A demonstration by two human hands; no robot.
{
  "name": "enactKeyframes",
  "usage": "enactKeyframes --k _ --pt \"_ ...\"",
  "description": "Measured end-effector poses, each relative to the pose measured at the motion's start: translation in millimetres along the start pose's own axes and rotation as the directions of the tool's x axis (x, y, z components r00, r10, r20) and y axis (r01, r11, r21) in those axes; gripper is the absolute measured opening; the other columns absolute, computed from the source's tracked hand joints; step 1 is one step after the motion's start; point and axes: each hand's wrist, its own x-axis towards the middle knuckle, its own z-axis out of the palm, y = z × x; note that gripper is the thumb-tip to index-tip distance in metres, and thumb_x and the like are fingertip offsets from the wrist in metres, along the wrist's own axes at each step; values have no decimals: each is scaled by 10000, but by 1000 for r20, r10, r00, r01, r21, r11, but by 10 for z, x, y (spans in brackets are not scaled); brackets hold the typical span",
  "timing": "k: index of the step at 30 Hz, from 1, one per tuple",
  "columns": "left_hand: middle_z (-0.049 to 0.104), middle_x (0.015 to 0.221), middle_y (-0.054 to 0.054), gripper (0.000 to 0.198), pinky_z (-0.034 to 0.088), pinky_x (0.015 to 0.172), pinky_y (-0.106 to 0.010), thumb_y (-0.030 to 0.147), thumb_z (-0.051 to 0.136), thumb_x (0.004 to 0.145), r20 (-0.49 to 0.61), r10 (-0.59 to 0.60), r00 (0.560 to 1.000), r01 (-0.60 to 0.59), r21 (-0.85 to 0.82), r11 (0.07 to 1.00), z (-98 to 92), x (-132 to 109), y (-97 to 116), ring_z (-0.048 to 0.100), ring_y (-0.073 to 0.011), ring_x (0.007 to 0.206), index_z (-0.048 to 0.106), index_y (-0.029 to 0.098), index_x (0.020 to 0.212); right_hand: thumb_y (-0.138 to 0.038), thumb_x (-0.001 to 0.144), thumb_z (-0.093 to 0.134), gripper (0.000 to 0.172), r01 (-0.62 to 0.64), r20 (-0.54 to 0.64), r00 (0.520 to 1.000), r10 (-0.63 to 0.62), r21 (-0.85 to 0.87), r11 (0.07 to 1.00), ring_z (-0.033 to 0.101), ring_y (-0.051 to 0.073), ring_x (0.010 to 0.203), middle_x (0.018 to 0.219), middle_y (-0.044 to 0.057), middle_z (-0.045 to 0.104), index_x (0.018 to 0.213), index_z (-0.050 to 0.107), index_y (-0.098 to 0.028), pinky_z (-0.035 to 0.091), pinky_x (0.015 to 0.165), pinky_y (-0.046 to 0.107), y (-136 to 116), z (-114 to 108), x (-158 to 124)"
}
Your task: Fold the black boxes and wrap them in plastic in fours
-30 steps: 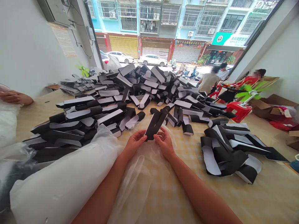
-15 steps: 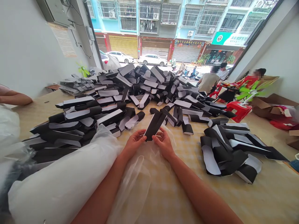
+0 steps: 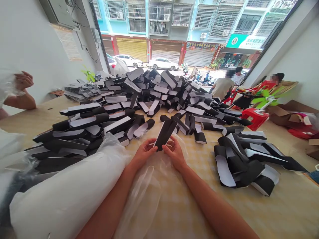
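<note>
Left hand (image 3: 143,154) and right hand (image 3: 175,153) together grip a black-and-white strip (image 3: 164,134), over a clear plastic bag (image 3: 139,196); stuffed white sack (image 3: 62,189) just leftward.

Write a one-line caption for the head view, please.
Left hand and right hand hold a black-and-white strip over clear plastic before a heap of strips.

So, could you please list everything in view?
held strip: one, black and white, between hands
strips: many, black and white, heaped on table
table: one, yellow checked, beneath everything
plastic bag: one, clear, under hands
white bag: one, white, table left
co-worker's hand: one, far left, holding plastic
standing people: two, beige and white tops, doorway
seated person: one, red top, right
stool: one, red, right of table
fan: one, green, near stool
cars: two or more, white, across street
left hand: one, on held strip
right hand: one, on held strip
</note>
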Motion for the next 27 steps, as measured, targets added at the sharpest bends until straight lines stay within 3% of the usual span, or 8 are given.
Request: enactKeyframes --k 14,27 --pt "723 1098 -74 538 521 881 -345 426 834 742 27 -11 1000 11 2 1000 20 -18 16 690 -217 987 591 193 1162 -444 680 852 705 25 2 1000 -25 47 999 700 201 782 1000 32 662 1268 506 -264 578 625 326 46 2 8" --pt "686 1141 -73 525 524 873 -358 426 832 734 7 -13 1000 13 17 1000 1 -11 2 686 -217 965 588 203 1141 -475 718 824 694 95 28 995 -95 -16 995 718 229 793 1014 51 666 1310 523 -274 616 657 372 103 -7 21"
